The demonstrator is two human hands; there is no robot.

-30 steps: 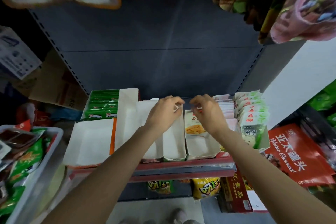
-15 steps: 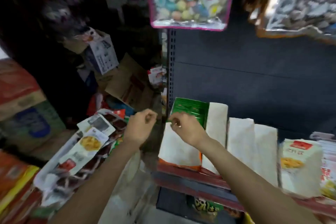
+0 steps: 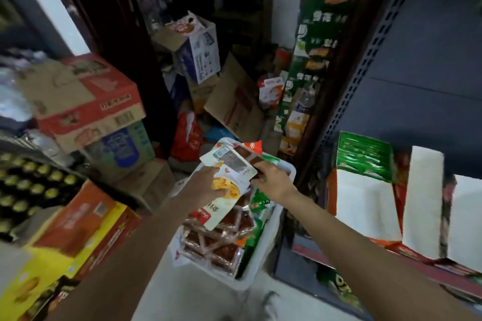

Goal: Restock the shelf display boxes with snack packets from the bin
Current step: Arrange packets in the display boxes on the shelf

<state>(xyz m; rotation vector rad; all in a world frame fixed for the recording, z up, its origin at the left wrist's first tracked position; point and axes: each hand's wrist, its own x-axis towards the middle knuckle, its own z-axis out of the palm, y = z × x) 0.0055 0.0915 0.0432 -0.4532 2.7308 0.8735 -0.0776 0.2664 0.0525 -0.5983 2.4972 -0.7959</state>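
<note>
White snack packets [image 3: 227, 191] pinched between both hands' fingers [image 3: 257, 182] above the bin [image 3: 271, 227].

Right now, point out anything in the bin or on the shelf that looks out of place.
The packets in the bin lie in a loose heap at mixed angles, not stacked. On the shelf, the white display boxes show nothing inside, beside one full green box. Nothing looks spilled or torn.
</note>
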